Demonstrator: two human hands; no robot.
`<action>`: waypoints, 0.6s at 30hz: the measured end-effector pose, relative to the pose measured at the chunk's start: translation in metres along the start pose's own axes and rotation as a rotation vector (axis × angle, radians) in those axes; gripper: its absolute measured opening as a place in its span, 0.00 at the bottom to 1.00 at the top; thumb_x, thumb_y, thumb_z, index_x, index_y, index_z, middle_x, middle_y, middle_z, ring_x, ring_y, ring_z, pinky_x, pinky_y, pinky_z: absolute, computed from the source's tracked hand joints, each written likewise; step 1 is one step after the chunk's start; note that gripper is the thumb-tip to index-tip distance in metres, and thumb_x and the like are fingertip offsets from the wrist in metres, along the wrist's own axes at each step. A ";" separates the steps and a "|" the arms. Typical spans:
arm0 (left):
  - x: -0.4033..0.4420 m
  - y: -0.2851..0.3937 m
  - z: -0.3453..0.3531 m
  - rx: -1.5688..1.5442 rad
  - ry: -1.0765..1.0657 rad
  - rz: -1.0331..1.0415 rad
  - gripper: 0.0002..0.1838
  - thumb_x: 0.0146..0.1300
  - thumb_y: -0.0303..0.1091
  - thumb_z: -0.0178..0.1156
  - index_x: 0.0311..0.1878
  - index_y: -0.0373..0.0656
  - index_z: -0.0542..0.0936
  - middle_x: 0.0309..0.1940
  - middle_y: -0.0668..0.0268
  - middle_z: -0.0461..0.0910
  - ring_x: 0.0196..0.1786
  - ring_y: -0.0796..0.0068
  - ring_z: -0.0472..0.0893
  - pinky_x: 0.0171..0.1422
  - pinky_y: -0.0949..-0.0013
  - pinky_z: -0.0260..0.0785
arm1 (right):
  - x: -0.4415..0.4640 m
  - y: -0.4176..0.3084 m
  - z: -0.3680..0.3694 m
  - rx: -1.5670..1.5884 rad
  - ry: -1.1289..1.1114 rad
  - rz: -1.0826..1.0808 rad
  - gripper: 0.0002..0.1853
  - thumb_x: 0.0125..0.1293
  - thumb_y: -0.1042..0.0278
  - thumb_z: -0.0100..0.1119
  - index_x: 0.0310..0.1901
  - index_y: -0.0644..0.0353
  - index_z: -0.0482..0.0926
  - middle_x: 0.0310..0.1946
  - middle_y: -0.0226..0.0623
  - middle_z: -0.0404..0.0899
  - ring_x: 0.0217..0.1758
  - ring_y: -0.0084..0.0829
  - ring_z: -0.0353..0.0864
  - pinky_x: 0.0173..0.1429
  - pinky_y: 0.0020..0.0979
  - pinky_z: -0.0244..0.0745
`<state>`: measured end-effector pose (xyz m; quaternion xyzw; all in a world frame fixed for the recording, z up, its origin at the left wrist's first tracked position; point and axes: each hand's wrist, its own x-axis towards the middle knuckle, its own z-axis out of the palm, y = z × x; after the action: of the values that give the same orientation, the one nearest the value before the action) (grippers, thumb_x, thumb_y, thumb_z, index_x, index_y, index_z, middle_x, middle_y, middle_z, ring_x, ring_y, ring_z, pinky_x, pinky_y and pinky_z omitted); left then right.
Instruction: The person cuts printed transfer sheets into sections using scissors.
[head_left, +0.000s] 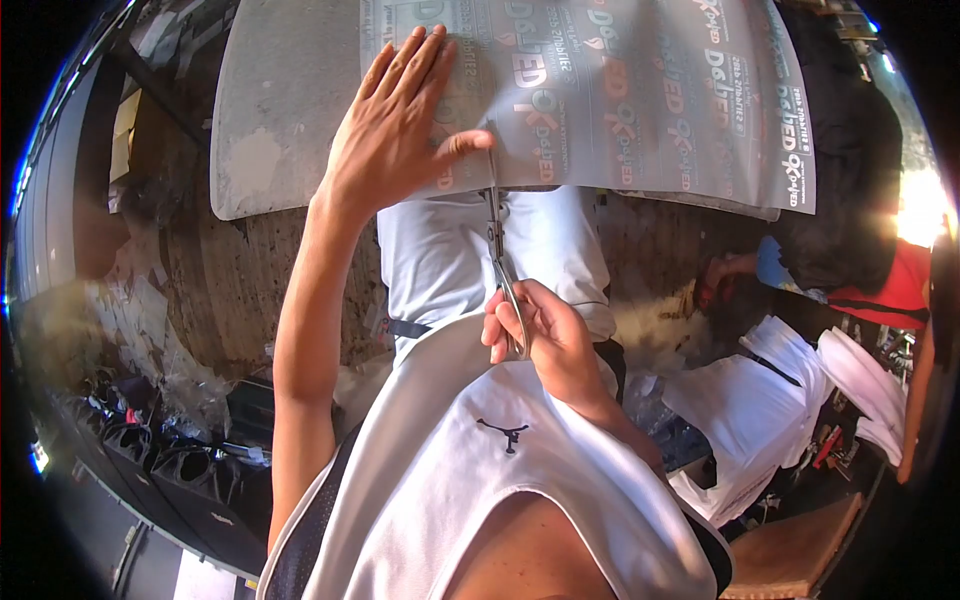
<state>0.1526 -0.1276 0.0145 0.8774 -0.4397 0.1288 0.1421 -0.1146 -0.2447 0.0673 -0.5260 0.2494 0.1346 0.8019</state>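
Note:
My left hand (395, 125) lies flat on a translucent printed sheet (630, 90), its fingers stretched out and its thumb pointing right. Rows of repeated red and grey lettering, seen mirrored, cover the sheet. Under it is a grey board (285, 110). My right hand (548, 335) grips a pair of long metal scissors (494, 235) by the handles, in front of my shirt. The blades point away from me and reach the sheet near my left thumb. Whether the blades are parted is hard to see.
The board rests across my lap, above white trousers (430, 250). At right lie white garments (750, 410) and a red cloth (880, 295) among scattered small items. Crumpled clear plastic (175, 370) and a dark rack of items (190, 460) are at left. A wooden board (790, 550) sits at lower right.

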 end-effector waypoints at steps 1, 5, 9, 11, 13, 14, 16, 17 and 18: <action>0.000 -0.002 0.002 0.005 -0.001 0.002 0.57 0.67 0.82 0.37 0.83 0.40 0.62 0.84 0.56 0.59 0.88 0.62 0.53 0.92 0.55 0.39 | -0.001 -0.002 0.000 0.001 0.000 0.001 0.14 0.85 0.59 0.53 0.49 0.65 0.76 0.35 0.34 0.83 0.32 0.18 0.79 0.41 0.24 0.78; -0.002 -0.002 0.002 -0.028 0.024 0.006 0.43 0.82 0.65 0.36 0.82 0.37 0.64 0.83 0.54 0.61 0.87 0.60 0.54 0.92 0.54 0.40 | -0.005 -0.007 0.000 -0.045 0.016 0.017 0.14 0.85 0.60 0.53 0.47 0.65 0.76 0.34 0.34 0.83 0.31 0.19 0.79 0.40 0.24 0.78; -0.001 -0.001 0.000 -0.006 -0.009 -0.022 0.39 0.83 0.61 0.36 0.84 0.44 0.60 0.86 0.61 0.57 0.88 0.66 0.51 0.92 0.56 0.39 | -0.007 -0.015 -0.001 -0.072 0.020 0.022 0.14 0.85 0.61 0.54 0.45 0.64 0.76 0.33 0.33 0.82 0.30 0.19 0.80 0.39 0.24 0.78; -0.001 0.000 -0.001 -0.013 -0.014 -0.027 0.37 0.84 0.58 0.38 0.85 0.44 0.60 0.86 0.61 0.57 0.88 0.66 0.51 0.92 0.56 0.40 | -0.006 -0.016 0.000 -0.069 0.015 0.021 0.14 0.85 0.61 0.54 0.45 0.64 0.76 0.33 0.33 0.82 0.30 0.19 0.80 0.40 0.24 0.78; -0.002 0.000 -0.001 -0.023 -0.015 -0.032 0.36 0.84 0.57 0.38 0.84 0.43 0.60 0.86 0.61 0.57 0.88 0.66 0.51 0.92 0.56 0.40 | -0.006 -0.016 0.002 -0.064 0.010 0.020 0.13 0.85 0.61 0.54 0.45 0.64 0.76 0.33 0.34 0.82 0.30 0.19 0.80 0.40 0.24 0.79; -0.002 0.000 -0.001 -0.033 -0.015 -0.036 0.36 0.84 0.57 0.38 0.84 0.43 0.60 0.86 0.60 0.57 0.88 0.66 0.51 0.92 0.56 0.40 | -0.005 -0.017 0.004 -0.060 0.017 0.031 0.13 0.85 0.61 0.54 0.45 0.64 0.76 0.33 0.34 0.82 0.31 0.19 0.80 0.40 0.24 0.79; -0.001 0.000 -0.001 -0.038 -0.013 -0.037 0.36 0.84 0.57 0.39 0.84 0.43 0.60 0.85 0.60 0.57 0.88 0.66 0.51 0.92 0.56 0.40 | -0.004 -0.017 0.005 -0.059 0.022 0.040 0.13 0.85 0.62 0.54 0.45 0.64 0.76 0.33 0.34 0.82 0.31 0.20 0.80 0.40 0.24 0.79; -0.001 0.000 -0.001 -0.045 -0.013 -0.037 0.36 0.84 0.56 0.39 0.84 0.43 0.60 0.85 0.60 0.57 0.88 0.66 0.51 0.92 0.57 0.40 | -0.004 -0.016 0.004 -0.064 0.015 0.036 0.13 0.85 0.61 0.54 0.45 0.64 0.76 0.34 0.34 0.82 0.31 0.19 0.81 0.41 0.24 0.80; -0.001 0.000 -0.001 -0.045 -0.011 -0.038 0.36 0.84 0.56 0.39 0.84 0.43 0.60 0.85 0.60 0.57 0.88 0.66 0.51 0.92 0.57 0.40 | -0.004 -0.015 0.003 -0.069 0.009 0.032 0.14 0.85 0.61 0.54 0.44 0.64 0.76 0.34 0.34 0.82 0.31 0.19 0.81 0.41 0.24 0.80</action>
<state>0.1516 -0.1263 0.0155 0.8829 -0.4265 0.1116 0.1618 -0.1093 -0.2479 0.0823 -0.5499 0.2567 0.1535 0.7798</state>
